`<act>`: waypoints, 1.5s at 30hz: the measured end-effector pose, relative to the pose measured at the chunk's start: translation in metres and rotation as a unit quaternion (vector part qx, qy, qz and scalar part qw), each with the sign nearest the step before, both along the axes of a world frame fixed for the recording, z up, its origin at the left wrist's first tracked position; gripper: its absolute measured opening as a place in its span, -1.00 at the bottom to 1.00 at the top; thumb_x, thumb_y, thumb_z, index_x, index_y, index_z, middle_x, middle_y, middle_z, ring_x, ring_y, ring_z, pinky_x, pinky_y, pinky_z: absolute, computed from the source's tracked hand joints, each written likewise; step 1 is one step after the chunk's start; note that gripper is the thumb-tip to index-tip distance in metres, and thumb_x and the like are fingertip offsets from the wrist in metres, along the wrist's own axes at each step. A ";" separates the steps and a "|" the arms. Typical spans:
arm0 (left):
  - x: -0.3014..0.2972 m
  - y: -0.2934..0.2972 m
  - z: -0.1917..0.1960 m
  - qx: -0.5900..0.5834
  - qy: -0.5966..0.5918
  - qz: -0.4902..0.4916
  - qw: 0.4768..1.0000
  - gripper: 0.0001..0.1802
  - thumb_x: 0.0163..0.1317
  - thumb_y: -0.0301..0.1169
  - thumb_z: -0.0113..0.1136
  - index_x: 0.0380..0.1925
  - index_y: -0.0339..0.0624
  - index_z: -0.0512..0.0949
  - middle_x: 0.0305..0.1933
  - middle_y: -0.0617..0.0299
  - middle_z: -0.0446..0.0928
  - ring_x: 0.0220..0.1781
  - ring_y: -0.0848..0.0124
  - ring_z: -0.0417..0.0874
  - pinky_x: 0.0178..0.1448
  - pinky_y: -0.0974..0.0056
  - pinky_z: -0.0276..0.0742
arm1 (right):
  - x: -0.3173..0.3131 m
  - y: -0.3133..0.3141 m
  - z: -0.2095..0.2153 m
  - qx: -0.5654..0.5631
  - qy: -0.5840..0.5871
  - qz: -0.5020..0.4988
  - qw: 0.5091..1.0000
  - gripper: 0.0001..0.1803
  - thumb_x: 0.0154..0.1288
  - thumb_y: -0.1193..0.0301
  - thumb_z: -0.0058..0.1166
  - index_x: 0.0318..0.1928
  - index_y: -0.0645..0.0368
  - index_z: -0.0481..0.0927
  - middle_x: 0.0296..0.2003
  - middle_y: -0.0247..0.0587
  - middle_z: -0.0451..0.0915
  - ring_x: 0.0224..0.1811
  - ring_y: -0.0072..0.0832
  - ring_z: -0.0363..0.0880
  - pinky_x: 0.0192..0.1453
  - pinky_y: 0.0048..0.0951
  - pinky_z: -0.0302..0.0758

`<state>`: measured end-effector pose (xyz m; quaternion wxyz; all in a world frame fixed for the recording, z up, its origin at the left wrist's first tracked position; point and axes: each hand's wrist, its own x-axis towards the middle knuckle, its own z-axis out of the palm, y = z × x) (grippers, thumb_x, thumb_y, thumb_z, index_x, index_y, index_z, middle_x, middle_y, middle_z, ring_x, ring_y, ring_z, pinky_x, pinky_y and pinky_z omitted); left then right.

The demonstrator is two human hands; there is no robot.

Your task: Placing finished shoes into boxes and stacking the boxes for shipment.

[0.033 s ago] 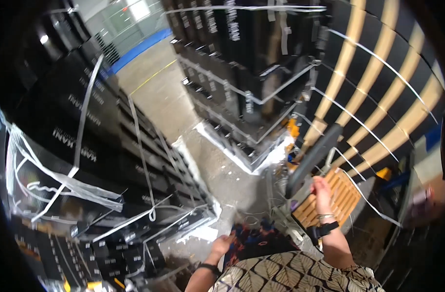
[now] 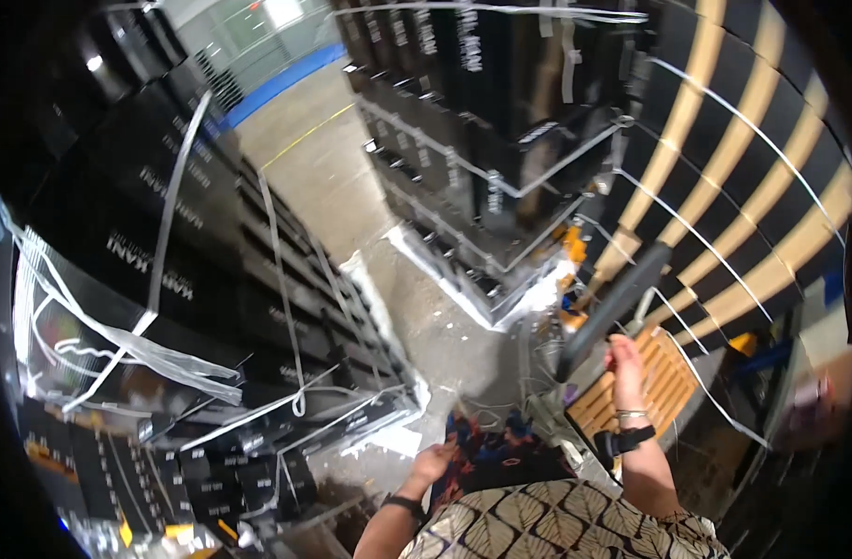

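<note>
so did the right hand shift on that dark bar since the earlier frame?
No. The right hand sits at the same spot on the dark bar, just above the wooden pallet, as before.

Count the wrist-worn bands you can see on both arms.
3: a black band on the left wrist, a black watch on the right wrist, and a thin bracelet just above it. None appears hidden.

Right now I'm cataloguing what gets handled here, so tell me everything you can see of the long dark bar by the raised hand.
The long dark bar is a straight, flat-sided length, dark grey to black, matt, seemingly plastic or metal. It tilts, upper end toward the banded dark and tan stack, lower end near the wooden pallet. The right hand grips its lower part. White strapping crosses nearby; any contact is unclear.
</note>
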<state>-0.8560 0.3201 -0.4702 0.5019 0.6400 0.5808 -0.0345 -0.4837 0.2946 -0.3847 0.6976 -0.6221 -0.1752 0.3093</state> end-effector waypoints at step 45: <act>-0.098 0.312 -0.046 0.211 -0.137 0.587 0.769 -0.52 0.09 -0.30 0.17 0.02 -0.20 0.37 -0.07 -0.06 0.44 -0.05 0.09 0.48 0.06 0.10 0.40 | -0.427 0.737 0.288 0.706 -0.382 0.393 0.449 -0.73 -0.19 0.40 0.16 -0.36 0.05 0.46 -0.18 -0.20 0.35 -0.11 -0.26 0.33 -0.07 -0.24 0.33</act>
